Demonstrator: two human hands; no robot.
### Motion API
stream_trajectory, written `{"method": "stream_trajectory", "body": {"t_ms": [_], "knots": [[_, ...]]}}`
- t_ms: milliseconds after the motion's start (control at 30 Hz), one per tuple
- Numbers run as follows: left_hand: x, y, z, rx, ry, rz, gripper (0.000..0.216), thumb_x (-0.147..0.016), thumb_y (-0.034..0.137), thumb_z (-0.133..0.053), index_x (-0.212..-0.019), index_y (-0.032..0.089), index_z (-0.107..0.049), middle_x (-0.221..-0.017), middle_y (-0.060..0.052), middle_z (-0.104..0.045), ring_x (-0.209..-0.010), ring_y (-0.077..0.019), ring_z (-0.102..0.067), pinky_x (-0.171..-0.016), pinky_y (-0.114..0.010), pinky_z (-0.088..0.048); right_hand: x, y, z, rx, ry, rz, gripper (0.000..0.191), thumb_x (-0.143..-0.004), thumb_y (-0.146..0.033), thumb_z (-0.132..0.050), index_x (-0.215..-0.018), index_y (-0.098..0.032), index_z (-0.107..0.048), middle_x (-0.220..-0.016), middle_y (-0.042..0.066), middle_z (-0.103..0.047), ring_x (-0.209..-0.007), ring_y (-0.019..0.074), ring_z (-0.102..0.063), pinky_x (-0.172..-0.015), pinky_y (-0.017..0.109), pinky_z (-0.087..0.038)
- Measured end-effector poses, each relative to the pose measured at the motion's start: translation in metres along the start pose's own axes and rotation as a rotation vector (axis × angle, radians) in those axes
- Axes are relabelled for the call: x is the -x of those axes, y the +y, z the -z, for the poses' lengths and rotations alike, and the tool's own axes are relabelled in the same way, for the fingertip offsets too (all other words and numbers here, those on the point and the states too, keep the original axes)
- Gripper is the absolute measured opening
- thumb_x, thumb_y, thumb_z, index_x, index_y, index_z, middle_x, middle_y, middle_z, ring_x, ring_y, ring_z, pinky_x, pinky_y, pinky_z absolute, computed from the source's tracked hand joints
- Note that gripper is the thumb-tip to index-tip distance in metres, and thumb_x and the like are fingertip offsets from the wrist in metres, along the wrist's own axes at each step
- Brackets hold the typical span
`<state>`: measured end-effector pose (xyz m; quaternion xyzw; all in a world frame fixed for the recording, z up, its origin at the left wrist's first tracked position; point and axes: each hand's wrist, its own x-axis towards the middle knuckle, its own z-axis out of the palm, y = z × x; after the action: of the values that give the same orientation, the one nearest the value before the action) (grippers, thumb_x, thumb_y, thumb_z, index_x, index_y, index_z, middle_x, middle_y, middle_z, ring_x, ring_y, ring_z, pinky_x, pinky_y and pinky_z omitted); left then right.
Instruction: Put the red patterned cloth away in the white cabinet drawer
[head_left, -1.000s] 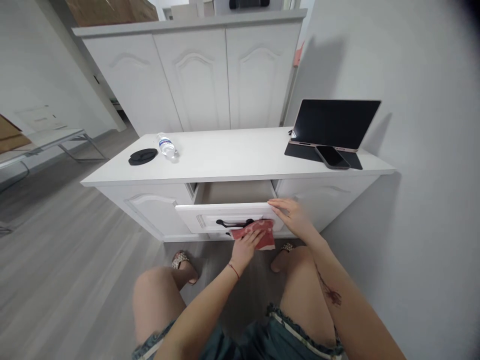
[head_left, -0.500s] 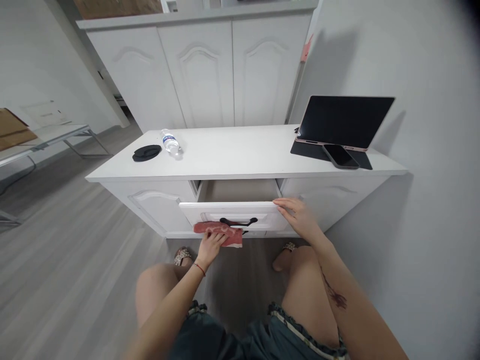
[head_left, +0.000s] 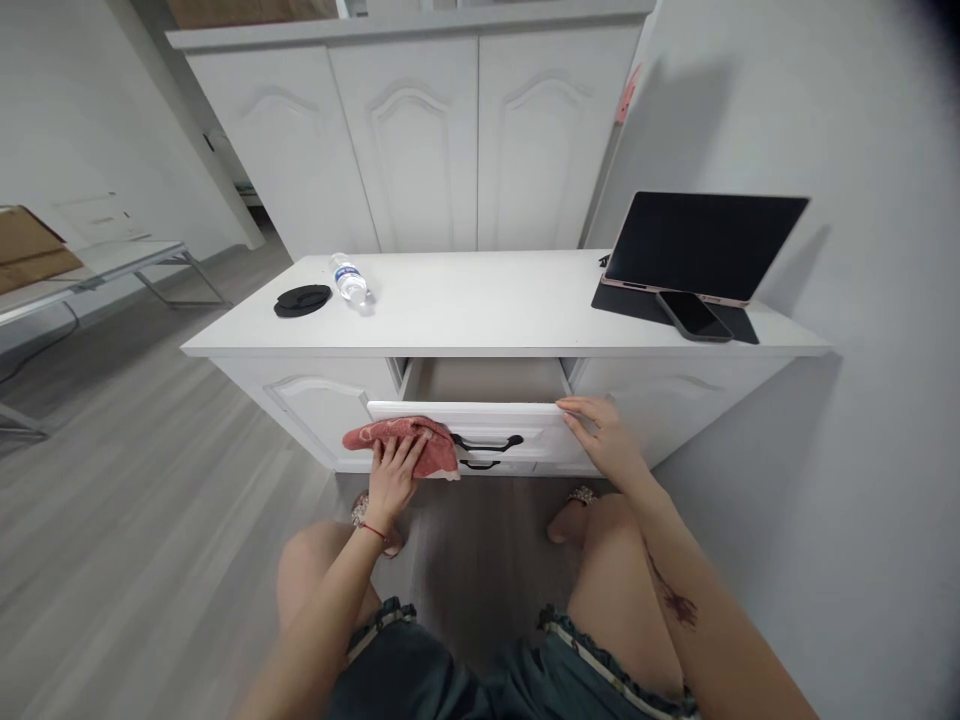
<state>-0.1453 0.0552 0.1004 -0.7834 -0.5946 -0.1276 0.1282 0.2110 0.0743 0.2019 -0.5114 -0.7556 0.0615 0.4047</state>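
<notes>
My left hand (head_left: 395, 476) presses a red patterned cloth (head_left: 437, 452) against the left part of a white drawer front (head_left: 534, 428). Its fingers are spread over the cloth, whose left end sticks out past the drawer's side. Part of the cloth is under my fingers. My right hand (head_left: 606, 437) grips the drawer front at its top right corner, fingers over the upper edge. The drawer is pulled out partway, and its pale inside (head_left: 487, 380) shows. A black handle (head_left: 487, 442) sits in the middle of the front, just right of the cloth.
On the white cabinet top (head_left: 480, 305) lie a clear plastic bottle (head_left: 350, 280) and a flat black object (head_left: 302, 300) at the left. A laptop (head_left: 705, 245) with a phone (head_left: 694, 316) stands at the right. A second drawer's handle (head_left: 480, 464) shows below. The wall borders the right side.
My left hand and the cloth have slid left and slightly up along the drawer front, uncovering the handle and the lower one. My right hand stays on the drawer's corner.
</notes>
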Motion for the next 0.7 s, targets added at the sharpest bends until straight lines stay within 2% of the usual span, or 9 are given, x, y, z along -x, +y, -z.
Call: {"method": "stream_trajectory", "body": {"t_ms": [133,333,467,533,567,633,700], "knots": [[-0.006,-0.002,0.012,0.025,0.021,-0.03,0.064,-0.074,0.013,-0.049,-0.137,0.022,-0.045,-0.135,-0.009,-0.052,-0.126,-0.0346,-0.04,-0.11,-0.057,-0.014,0.006,-0.006,-0.014,0.073,0.142,0.013,0.022,-0.09,-0.033,-0.045,-0.098,-0.024,-0.063,-0.103,0.004,-0.068,-0.102,0.0218,-0.059,-0.1,0.049,-0.034],[-0.026,0.009,0.046,0.101,0.082,-0.1,0.07,-0.072,0.012,-0.049,-0.14,0.024,-0.038,-0.149,-0.008,-0.033,-0.14,-0.0328,-0.016,-0.111,-0.056,-0.006,0.009,-0.015,-0.029,0.12,0.294,-0.023,0.019,-0.09,-0.035,-0.047,-0.095,-0.024,-0.062,-0.102,0.005,-0.068,-0.104,0.0226,-0.058,-0.103,0.053,-0.031],[-0.041,0.027,0.071,0.128,0.094,-0.151,0.072,-0.074,0.011,-0.046,-0.142,0.029,-0.033,-0.152,-0.003,-0.027,-0.142,-0.0271,-0.01,-0.112,-0.052,-0.001,0.031,-0.03,-0.048,0.061,0.369,-0.039,0.025,-0.09,-0.03,-0.045,-0.11,-0.023,-0.059,-0.12,0.011,-0.06,-0.115,0.0257,-0.053,-0.101,0.051,-0.037],[-0.044,0.034,0.076,0.13,0.073,-0.178,0.075,-0.073,0.009,-0.046,-0.143,0.03,-0.031,-0.153,-0.002,-0.026,-0.142,-0.026,-0.01,-0.113,-0.05,0.0,0.048,-0.04,-0.065,0.012,0.288,0.005,0.028,-0.09,-0.027,-0.045,-0.114,-0.025,-0.059,-0.119,0.011,-0.061,-0.114,0.0262,-0.054,-0.099,0.049,-0.041],[-0.044,0.037,0.076,0.129,0.064,-0.184,0.076,-0.072,0.008,-0.046,-0.143,0.03,-0.03,-0.153,-0.002,-0.026,-0.142,-0.0258,-0.01,-0.113,-0.05,-0.001,0.057,-0.045,-0.075,-0.01,0.199,0.025,0.029,-0.09,-0.026,-0.044,-0.115,-0.026,-0.059,-0.117,0.01,-0.063,-0.112,0.026,-0.056,-0.097,0.049,-0.043],[-0.042,0.038,0.072,0.128,0.056,-0.171,0.078,-0.071,0.007,-0.046,-0.144,0.03,-0.029,-0.153,-0.002,-0.026,-0.142,-0.0262,-0.01,-0.113,-0.051,-0.002,0.07,-0.053,-0.094,-0.039,0.045,0.059,0.033,-0.091,-0.025,-0.041,-0.119,-0.028,-0.057,-0.12,0.009,-0.061,-0.109,0.0263,-0.058,-0.095,0.049,-0.045],[-0.037,0.034,0.065,0.126,0.052,-0.145,0.077,-0.071,0.007,-0.046,-0.143,0.029,-0.031,-0.152,-0.003,-0.027,-0.142,-0.0275,-0.012,-0.112,-0.052,-0.005,0.075,-0.059,-0.109,-0.06,-0.019,0.052,0.037,-0.092,-0.024,-0.039,-0.126,-0.027,-0.053,-0.126,0.01,-0.058,-0.112,0.0265,-0.056,-0.096,0.049,-0.046]]}}
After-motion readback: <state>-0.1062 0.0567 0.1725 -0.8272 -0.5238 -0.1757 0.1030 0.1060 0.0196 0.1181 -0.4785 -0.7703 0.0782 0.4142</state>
